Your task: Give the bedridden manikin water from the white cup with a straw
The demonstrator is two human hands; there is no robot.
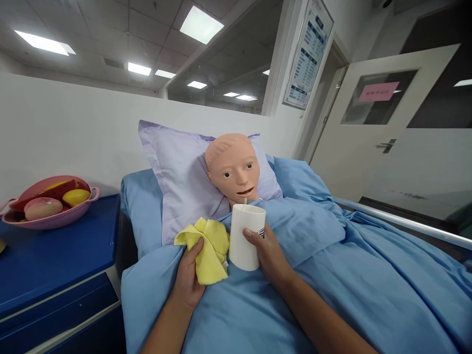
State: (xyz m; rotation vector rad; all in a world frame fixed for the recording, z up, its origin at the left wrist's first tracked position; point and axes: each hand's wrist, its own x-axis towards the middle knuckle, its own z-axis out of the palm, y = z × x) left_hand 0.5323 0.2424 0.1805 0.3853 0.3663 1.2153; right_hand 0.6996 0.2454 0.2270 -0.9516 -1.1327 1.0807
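My left hand point(190, 275) is closed on a yellow cloth point(211, 248), its thumb pressed on top and the folds spreading out to the right. In my right hand point(268, 250) is a white cup point(244, 241), held upright with my thumb across its front. A short pale straw point(245, 201) sticks up from the cup's rim, just below the mouth of a mannequin point(236, 172). Whether the straw touches the lips I cannot tell. The mannequin's head rests on a lilac pillow point(180, 172), and a blue quilt point(313, 231) covers its body.
Left of the bed stands a blue bedside cabinet point(92, 236) bearing a pink basket point(55, 222) of fruit. A metal bed rail point(401, 223) runs along the right side. Behind it, a white door point(368, 142) stands ajar.
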